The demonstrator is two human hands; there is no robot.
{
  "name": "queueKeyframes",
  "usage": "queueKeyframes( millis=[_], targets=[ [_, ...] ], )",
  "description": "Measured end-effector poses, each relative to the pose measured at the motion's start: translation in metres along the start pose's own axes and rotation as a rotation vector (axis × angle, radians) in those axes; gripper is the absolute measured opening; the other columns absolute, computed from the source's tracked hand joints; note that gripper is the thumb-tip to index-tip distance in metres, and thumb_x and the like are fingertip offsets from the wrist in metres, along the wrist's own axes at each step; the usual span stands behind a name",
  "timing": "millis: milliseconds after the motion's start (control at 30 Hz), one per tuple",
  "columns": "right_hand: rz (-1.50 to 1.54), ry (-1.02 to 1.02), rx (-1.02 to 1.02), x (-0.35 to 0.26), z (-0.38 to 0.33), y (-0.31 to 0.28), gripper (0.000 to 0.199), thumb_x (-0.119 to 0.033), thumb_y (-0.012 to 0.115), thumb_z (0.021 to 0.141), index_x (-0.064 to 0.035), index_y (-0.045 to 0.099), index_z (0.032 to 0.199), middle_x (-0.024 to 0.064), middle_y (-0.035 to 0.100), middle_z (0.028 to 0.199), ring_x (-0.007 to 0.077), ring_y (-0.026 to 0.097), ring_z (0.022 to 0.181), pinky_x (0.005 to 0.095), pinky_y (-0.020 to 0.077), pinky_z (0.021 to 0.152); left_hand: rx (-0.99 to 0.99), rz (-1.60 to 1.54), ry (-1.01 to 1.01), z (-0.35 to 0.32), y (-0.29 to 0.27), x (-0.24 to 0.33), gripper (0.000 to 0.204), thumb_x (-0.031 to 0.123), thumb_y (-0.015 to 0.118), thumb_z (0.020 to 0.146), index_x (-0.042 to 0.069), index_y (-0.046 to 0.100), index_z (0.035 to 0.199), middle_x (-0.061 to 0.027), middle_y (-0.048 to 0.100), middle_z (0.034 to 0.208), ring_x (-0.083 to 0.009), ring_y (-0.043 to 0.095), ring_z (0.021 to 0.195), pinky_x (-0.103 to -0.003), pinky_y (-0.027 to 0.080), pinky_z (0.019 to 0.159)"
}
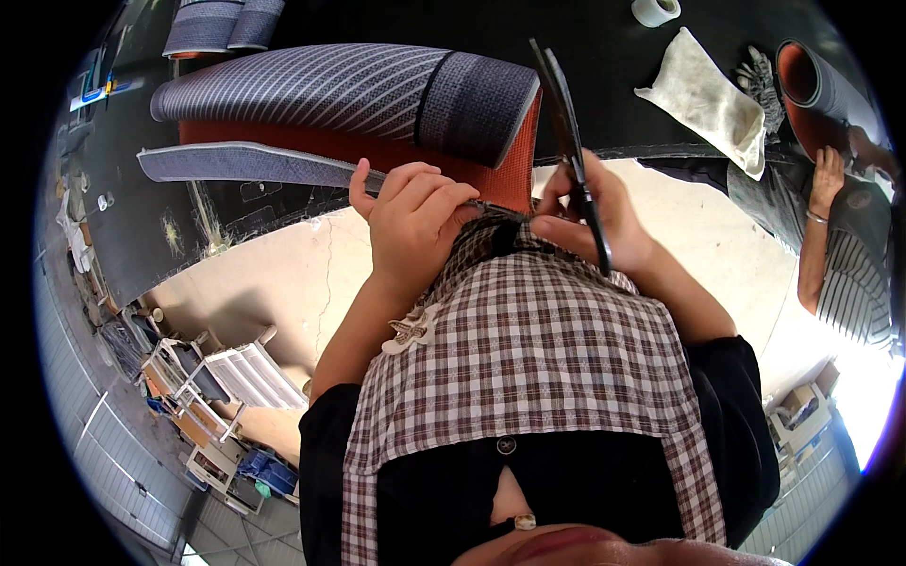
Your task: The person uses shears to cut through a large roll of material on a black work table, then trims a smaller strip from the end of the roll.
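A blue-grey mat with white curved lines lies partly rolled along the near side of the black table, its red backing showing. My left hand is closed on the mat's near edge, thumb side toward the right, little finger raised. In my right hand are black scissors, blades pointing up and away, handles against the palm. The right thumb and fingertips come close to the mat's near right corner. Whether they pinch the edge too, I cannot tell.
More rolled mats lie at the far left. On the right are a white cloth, a grey glove and a tape roll. Another person's hand touches a rolled mat there. A white rack stands left below.
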State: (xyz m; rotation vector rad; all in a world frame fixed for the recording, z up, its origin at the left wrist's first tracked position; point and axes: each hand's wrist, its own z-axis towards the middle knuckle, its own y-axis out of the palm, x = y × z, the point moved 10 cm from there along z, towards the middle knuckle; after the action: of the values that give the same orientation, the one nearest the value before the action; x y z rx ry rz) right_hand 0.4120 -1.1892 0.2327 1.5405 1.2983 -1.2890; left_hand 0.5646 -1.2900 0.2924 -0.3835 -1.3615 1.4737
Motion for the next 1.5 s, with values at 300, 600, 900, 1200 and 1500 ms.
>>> queueKeyframes(
  millis=[300,600,900,1200,1500],
  targets=[
    [-1.116,-0.218,0.194,-0.046,-0.031,-0.058,0.060,-0.038,0.090,0.066,-0.0029,0.057,0.102,0.0110,0.060,0.095,0.0317,0.061,0.090,0.0412,0.0521,0.073,-0.109,-0.096,-0.006,0.025,0.018,-0.008,0.014,0.030,0.077,0.087,0.017,0.073,0.087,0.0068,0.066,0.083,-0.0164,0.059,0.091,-0.045,0.024,0.105],
    [-1.294,-0.229,0.260,-0.056,-0.034,-0.058,0.053,-0.039,0.085,0.070,-0.0040,0.058,0.100,0.0094,0.056,0.094,0.0301,0.059,0.090,0.0407,0.0520,0.073,-0.137,-0.123,0.044,0.037,0.023,-0.011,0.018,0.032,0.075,0.089,0.015,0.073,0.091,0.0062,0.067,0.084,-0.0161,0.058,0.087,-0.040,0.028,0.098],
    [-1.333,-0.279,0.371,-0.061,-0.031,-0.052,0.052,-0.042,0.086,0.071,-0.0048,0.057,0.094,0.0094,0.054,0.090,0.0292,0.058,0.084,0.0397,0.0513,0.067,-0.139,-0.139,0.055,0.044,0.023,-0.012,0.019,0.032,0.076,0.088,0.014,0.073,0.091,0.0060,0.067,0.084,-0.0160,0.058,0.087,-0.038,0.029,0.096],
    [-1.270,-0.238,0.468,-0.045,-0.033,-0.042,0.059,-0.051,0.085,0.076,-0.0033,0.055,0.092,0.0118,0.053,0.088,0.0305,0.057,0.079,0.0420,0.0490,0.066,-0.118,-0.168,-0.001,0.042,0.027,-0.017,0.020,0.029,0.081,0.082,0.013,0.073,0.090,0.0045,0.067,0.083,-0.0177,0.058,0.087,-0.042,0.028,0.097],
    [-1.176,-0.148,0.528,-0.030,-0.036,-0.035,0.055,-0.051,0.087,0.072,-0.0069,0.057,0.086,0.0077,0.054,0.085,0.0274,0.059,0.081,0.0391,0.0501,0.062,-0.074,-0.161,-0.007,0.042,0.023,-0.015,0.021,0.028,0.083,0.081,0.012,0.070,0.086,0.0034,0.066,0.081,-0.0181,0.058,0.085,-0.040,0.030,0.097]
  ],
)
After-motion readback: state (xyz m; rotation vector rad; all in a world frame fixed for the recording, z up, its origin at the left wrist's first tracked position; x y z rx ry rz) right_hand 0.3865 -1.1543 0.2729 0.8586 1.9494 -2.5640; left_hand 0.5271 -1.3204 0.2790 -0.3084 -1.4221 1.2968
